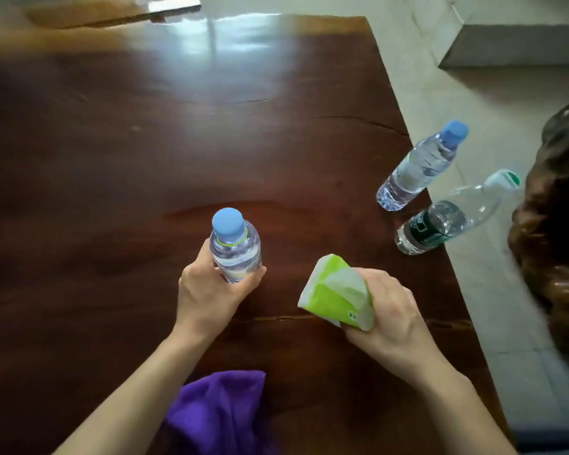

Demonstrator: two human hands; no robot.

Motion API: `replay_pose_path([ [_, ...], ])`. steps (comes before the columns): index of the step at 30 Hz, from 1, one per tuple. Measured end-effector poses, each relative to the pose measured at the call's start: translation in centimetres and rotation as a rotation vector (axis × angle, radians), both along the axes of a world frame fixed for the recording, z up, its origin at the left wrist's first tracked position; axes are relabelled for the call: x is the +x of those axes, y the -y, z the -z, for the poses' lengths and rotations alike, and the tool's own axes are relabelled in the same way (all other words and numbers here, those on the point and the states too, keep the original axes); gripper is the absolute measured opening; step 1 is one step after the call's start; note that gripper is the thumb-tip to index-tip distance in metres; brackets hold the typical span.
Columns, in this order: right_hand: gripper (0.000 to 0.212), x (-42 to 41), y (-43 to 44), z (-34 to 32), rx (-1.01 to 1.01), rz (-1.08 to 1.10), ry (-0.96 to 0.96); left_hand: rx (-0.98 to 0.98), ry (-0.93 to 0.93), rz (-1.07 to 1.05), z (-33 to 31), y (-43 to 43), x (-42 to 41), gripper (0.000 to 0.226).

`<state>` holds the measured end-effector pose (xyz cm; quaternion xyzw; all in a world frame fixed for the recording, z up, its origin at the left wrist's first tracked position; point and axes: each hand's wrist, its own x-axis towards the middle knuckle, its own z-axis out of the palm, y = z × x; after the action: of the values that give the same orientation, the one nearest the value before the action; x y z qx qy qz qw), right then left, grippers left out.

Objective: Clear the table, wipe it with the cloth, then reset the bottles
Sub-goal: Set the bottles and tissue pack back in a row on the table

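My left hand [211, 290] grips a clear water bottle with a blue cap [234, 247], upright over the middle of the dark wooden table [145, 142]. My right hand [385, 313] holds a green and white tissue pack [335, 293] just above the tabletop. A second blue-capped bottle [421, 165] and a clear bottle with a dark label and white-green cap [450, 218] stand near the table's right edge. A purple cloth [220, 412] lies at the near edge between my forearms.
The table's right edge runs diagonally down to the right, with pale tiled floor [473, 93] beyond it. A glossy dark brown carved wooden piece [559, 224] stands at the far right. A grey step or ledge [513, 44] sits in the upper right.
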<state>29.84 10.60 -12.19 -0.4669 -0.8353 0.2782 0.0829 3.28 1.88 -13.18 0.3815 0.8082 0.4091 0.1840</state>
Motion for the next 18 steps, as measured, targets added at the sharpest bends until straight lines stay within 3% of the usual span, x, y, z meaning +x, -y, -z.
replay_pose_path([
  [9, 0.074, -10.7, -8.4, -0.1, 0.018, -0.223, 0.093, 0.015, 0.046, -0.086, -0.2, -3.2, -5.8, 0.059],
  [18, 0.075, -14.7, -12.6, 1.4, -0.034, -0.411, 0.259, 0.025, 0.044, -0.073, 1.3, -5.2, -7.9, 0.061],
])
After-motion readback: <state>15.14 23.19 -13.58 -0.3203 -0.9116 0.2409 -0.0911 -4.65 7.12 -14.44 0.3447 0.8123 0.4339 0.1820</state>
